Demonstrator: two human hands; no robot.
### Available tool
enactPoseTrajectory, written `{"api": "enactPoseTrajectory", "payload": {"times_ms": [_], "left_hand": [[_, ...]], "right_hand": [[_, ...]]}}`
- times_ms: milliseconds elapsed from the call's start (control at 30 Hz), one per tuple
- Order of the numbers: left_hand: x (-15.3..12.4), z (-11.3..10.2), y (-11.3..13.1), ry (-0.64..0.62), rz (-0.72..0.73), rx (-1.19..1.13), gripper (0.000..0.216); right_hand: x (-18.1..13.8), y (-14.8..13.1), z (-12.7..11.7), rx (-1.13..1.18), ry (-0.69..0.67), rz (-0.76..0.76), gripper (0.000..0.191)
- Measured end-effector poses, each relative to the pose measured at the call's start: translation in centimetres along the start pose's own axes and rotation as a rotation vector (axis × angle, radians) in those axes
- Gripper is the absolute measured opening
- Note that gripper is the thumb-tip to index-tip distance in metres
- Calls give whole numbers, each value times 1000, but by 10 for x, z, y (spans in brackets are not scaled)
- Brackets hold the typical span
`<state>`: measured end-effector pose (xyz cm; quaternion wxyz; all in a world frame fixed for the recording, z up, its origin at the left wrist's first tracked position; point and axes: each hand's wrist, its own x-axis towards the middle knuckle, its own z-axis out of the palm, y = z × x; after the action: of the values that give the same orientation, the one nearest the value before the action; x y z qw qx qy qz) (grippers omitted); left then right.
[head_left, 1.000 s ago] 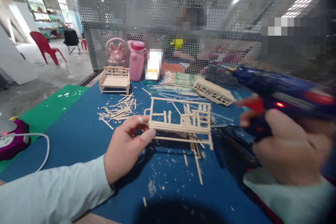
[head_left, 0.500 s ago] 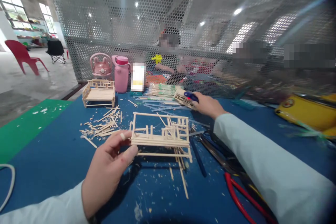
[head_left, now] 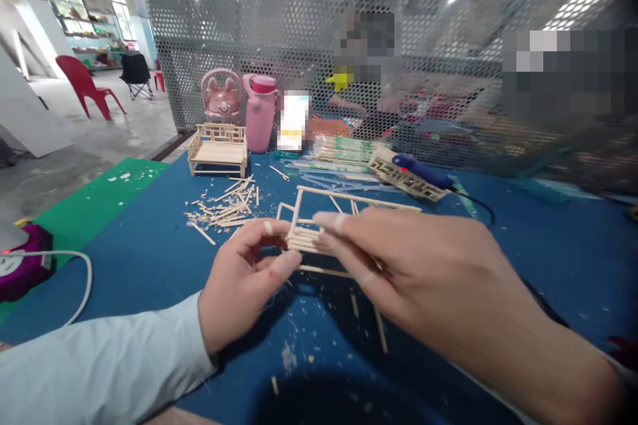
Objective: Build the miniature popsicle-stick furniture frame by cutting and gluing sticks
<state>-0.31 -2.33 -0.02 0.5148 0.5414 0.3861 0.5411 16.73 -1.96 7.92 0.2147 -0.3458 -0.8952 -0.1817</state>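
Observation:
A miniature bench frame (head_left: 319,242) made of thin wooden sticks is tilted above the blue tabletop. My left hand (head_left: 249,282) holds its left end between thumb and fingers, with a pale wrap on one finger. My right hand (head_left: 423,265) reaches across the bench, fingertips close together at the left part of its seat. Whether anything is between those fingertips is hidden, and the hand covers the bench's right half. Behind it, a blue-handled tool with a cord, resembling a glue gun (head_left: 423,171), rests on a pale openwork wooden piece (head_left: 386,169).
A finished-looking miniature bench (head_left: 218,151) stands at the back left, beside a pink bottle (head_left: 261,116) and a bright phone screen (head_left: 293,121). Stick offcuts (head_left: 234,206) lie scattered before it. Bagged sticks (head_left: 343,149) lie by the perforated panel (head_left: 259,26). A white cable (head_left: 88,272) loops at left.
My right hand has let go of the blue-handled tool and come back to the bench frame. My left hand still holds the frame's left end. The camera view has shifted.

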Motion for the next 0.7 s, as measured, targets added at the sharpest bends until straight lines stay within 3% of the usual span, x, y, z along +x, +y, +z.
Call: {"api": "enactPoseTrajectory", "payload": {"times_ms": [100, 367, 700], "left_hand": [[-3, 1, 0, -1, 34, 18, 24], [-10, 2, -3, -51, 95, -1, 21], [-10, 2, -3, -49, 121, 17, 20]], "right_hand": [[5, 6, 6, -58, -79, 86, 20], [0, 8, -15, 23, -193, 167, 25], [7, -8, 2, -163, -270, 228, 25]]}}
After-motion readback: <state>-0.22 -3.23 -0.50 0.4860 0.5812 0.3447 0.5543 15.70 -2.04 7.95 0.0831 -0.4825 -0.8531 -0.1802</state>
